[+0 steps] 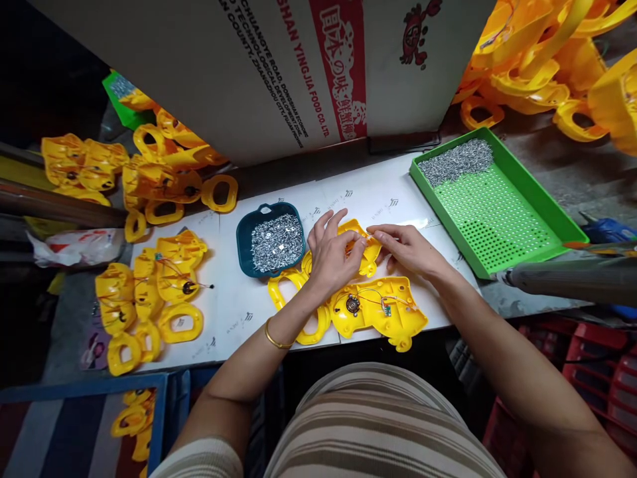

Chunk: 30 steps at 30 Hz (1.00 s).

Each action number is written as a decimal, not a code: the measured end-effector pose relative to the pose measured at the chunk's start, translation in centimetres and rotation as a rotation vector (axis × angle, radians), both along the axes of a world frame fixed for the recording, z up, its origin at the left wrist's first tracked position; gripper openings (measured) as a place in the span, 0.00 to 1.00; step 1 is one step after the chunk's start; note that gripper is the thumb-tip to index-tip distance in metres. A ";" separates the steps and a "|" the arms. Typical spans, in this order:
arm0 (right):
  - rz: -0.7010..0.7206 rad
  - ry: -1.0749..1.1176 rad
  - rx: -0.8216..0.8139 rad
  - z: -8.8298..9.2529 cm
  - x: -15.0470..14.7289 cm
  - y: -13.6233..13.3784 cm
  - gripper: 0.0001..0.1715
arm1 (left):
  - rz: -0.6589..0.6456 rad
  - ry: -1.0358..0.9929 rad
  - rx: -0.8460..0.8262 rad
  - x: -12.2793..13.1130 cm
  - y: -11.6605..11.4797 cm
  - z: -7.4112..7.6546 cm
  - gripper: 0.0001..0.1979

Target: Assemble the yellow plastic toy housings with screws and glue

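My left hand (334, 255) is above a yellow plastic shell half (369, 255), thumb and forefinger pinched together and the other fingers raised. What the pinch holds is too small to make out. My right hand (411, 249) is at the shell's right side, its thumb and forefinger closed by the rim; anything between them is hidden. Nearer my body lies a second yellow shell half (368, 305) with its hollow side up, showing a round speaker (353, 303), thin wires and a small green circuit board (387, 309).
A dark teal tray (241, 242) of small metal screws stands left of my hands. On the right lies a green perforated tray (512, 219) with more screws. Several yellow shells (149, 279) fill the left side. A large carton (249, 73) blocks the back.
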State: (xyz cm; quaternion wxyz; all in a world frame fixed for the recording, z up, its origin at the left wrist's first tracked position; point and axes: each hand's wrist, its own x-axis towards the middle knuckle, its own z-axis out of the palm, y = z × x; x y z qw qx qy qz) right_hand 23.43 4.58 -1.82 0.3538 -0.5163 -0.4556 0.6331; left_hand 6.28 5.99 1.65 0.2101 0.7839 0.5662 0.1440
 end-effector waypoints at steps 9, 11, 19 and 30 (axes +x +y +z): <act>0.093 0.019 -0.011 0.6 -0.2 0.7 0.27 | -0.007 -0.043 -0.006 -0.2 0.3 -0.3 0.08; 0.138 -0.007 -0.026 1.1 -0.3 1.2 0.27 | -0.005 -0.069 0.001 -0.2 0.2 -0.4 0.08; 0.141 0.013 -0.117 3.0 -0.9 2.0 0.14 | 0.010 -0.117 0.023 -0.4 0.0 0.0 0.06; 0.053 -0.073 0.067 5.0 -0.7 1.9 0.18 | -0.092 -0.293 0.125 -0.8 1.0 1.2 0.05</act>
